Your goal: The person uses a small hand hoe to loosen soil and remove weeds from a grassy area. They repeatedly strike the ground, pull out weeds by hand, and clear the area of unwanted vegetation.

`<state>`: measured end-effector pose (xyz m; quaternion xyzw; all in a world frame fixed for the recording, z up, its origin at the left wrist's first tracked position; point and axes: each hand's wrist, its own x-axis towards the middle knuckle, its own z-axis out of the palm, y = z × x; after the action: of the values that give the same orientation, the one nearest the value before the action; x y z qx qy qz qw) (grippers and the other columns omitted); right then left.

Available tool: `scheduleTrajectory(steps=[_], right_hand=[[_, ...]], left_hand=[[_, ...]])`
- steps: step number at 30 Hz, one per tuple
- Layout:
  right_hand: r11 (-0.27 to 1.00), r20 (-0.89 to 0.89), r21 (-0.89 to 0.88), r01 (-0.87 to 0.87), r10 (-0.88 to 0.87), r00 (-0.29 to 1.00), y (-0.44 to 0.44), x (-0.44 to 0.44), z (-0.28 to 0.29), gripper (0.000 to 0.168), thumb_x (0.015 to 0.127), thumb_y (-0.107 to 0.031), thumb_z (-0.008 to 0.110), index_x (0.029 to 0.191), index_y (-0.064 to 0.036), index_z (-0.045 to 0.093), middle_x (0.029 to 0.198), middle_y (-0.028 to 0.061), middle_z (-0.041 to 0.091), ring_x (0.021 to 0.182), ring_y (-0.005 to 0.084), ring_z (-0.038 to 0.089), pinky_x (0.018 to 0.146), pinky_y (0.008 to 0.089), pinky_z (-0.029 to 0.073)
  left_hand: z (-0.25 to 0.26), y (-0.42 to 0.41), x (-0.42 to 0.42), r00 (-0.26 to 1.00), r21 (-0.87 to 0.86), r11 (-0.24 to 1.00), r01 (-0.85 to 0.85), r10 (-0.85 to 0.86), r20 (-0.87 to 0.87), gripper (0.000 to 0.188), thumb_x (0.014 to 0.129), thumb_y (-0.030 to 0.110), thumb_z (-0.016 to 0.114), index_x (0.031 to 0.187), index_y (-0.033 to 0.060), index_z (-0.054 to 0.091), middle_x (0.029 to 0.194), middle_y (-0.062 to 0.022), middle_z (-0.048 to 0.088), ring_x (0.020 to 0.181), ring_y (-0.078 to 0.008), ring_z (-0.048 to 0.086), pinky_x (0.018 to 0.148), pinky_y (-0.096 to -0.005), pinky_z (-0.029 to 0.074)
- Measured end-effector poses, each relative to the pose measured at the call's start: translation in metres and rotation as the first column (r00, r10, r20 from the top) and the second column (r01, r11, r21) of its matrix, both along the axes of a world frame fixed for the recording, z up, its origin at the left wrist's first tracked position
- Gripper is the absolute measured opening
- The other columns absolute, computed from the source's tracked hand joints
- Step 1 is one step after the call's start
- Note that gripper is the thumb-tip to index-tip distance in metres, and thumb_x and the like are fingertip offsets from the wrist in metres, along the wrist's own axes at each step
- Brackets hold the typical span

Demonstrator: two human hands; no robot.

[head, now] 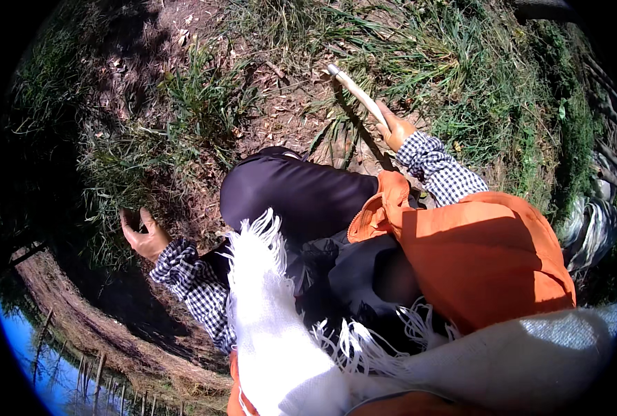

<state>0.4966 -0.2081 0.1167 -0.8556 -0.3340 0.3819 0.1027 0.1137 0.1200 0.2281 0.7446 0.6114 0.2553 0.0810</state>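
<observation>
My right hand [398, 129] is closed around the lower end of a pale, slightly curved wooden tool handle [360, 94]. A metal ferrule [333, 69] caps its far end; no blade can be made out there. The handle slants up and left over bare soil, casting a dark shadow. Out to the left, my left hand [144, 236] has its thumb and fingers apart, with nothing visible between them. It is beside a clump of green grass [116, 182]; whether it touches the blades I cannot tell. My bent knee [256, 192] in dark trousers lies between the hands.
Cut-looking grass [433, 62] lies at the upper right, beside denser green growth [511, 119]. A white fringed scarf [272, 322] and an orange garment [475, 255] hang over my lap. Whitish sheeting [592, 229] sits at the far right. Thin posts [99, 377] stand at lower left.
</observation>
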Motion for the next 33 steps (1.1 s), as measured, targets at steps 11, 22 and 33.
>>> scheduleTrajectory(steps=[11,22,33], right_hand=[[0.906,0.36,-0.264,0.33,-0.225,0.905,-0.172,0.087,0.017,0.058,0.085,-0.026,0.047,0.136,-0.024,0.019,0.095,0.02,0.06,0.071,0.0346,0.06,0.062,0.0407,0.051],[0.967,-0.088,0.215,-0.135,0.157,0.984,0.163,0.048,-0.041,0.037,0.08,-0.022,0.05,0.112,-0.003,0.046,0.081,0.0199,0.059,0.068,0.0293,0.059,0.066,0.0386,0.048],[0.966,0.03,-0.079,-0.244,0.247,0.968,0.276,0.121,-0.045,0.04,0.088,-0.028,0.046,0.123,-0.01,0.042,0.105,0.0115,0.058,0.086,0.0233,0.057,0.082,0.0348,0.046]], left_hand=[[0.006,0.002,-0.036,0.994,-0.065,0.993,-0.103,0.101,-0.035,0.043,0.081,0.022,0.06,0.116,-0.0007,0.048,0.111,-0.0162,0.054,0.099,-0.025,0.053,0.088,-0.0331,0.042],[0.003,-0.014,-0.037,0.976,-0.067,0.987,-0.145,0.132,-0.174,0.045,0.079,0.023,0.061,0.117,0.0019,0.048,0.111,-0.0162,0.054,0.1,-0.0267,0.053,0.087,-0.0327,0.041],[0.014,-0.042,-0.076,0.952,-0.034,0.975,-0.221,0.208,-0.225,0.043,0.081,0.025,0.061,0.115,0.0011,0.05,0.109,-0.0177,0.054,0.097,-0.0264,0.054,0.084,-0.0336,0.043]])
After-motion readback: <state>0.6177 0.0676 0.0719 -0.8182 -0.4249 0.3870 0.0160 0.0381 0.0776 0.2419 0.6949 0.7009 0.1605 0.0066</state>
